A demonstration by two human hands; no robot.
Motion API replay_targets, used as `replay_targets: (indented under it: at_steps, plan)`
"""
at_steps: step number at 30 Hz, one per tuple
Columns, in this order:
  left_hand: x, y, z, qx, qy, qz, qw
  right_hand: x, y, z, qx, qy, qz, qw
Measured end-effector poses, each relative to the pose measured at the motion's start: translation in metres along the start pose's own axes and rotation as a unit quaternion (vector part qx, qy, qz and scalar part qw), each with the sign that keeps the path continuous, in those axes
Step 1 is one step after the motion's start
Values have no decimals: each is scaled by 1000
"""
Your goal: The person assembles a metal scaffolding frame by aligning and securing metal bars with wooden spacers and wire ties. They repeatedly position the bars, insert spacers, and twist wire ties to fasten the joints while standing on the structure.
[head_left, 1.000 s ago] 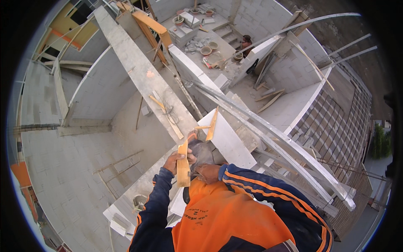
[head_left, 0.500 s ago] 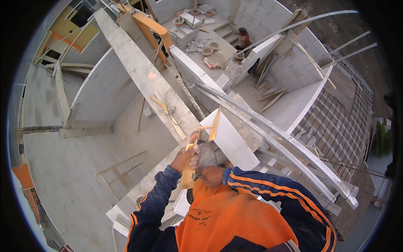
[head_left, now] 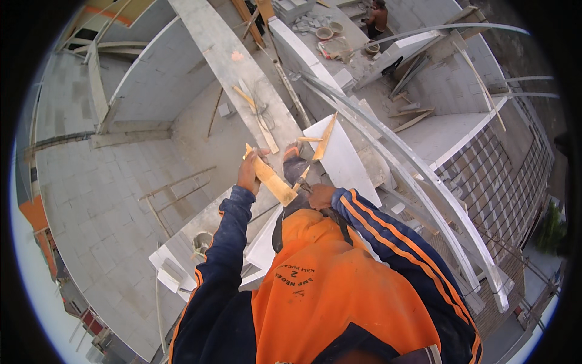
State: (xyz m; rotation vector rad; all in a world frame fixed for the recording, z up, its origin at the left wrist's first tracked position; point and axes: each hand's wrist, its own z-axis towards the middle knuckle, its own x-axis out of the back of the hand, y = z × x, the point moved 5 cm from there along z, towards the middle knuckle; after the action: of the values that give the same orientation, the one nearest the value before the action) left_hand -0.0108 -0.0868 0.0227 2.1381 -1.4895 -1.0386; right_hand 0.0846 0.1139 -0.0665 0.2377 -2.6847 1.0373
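Note:
My left hand [head_left: 247, 173] is closed round one edge of a flat, pale wooden strip [head_left: 274, 183], which slants down toward my lap with a rough, splintered upper end. My right hand [head_left: 321, 196] is closed close to the strip's lower end. A small dark object [head_left: 304, 185] shows at its fingers, but its kind is unclear. A thin wood sliver [head_left: 302, 176] sticks up beside it. My foot in a sandal [head_left: 293, 151] rests on the concrete beam just beyond. Another pointed wood piece [head_left: 325, 138] lies on a white block [head_left: 341, 161] to the right.
A long concrete beam [head_left: 230, 67] runs away ahead, with a wood strip and wire [head_left: 259, 115] on it. Long metal channels [head_left: 412, 164] cross at right. Block walls [head_left: 160, 76] drop to floors far below. A person [head_left: 377, 18] sits at the far right.
My left hand has moved up and left with the wooden strip, away from my right hand. The strip has tilted from near upright to slanting. A thin sliver now shows by my right hand.

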Motion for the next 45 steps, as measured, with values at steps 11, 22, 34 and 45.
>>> replay_targets:
  at_steps: [11,22,34,45]
  plan:
    - [-48,-8,-9,52,-120,378,916,96,-18,-43,-96,176,232,952]
    - [-24,40,9,-80,99,175,976,10,53,45,-29,110,156,981]
    - [-48,-30,-15,84,-36,302,949,90,-14,-81,-43,143,554,819]
    - [-2,-26,-13,37,-5,42,998,0,-25,-88,-3,194,666,720]
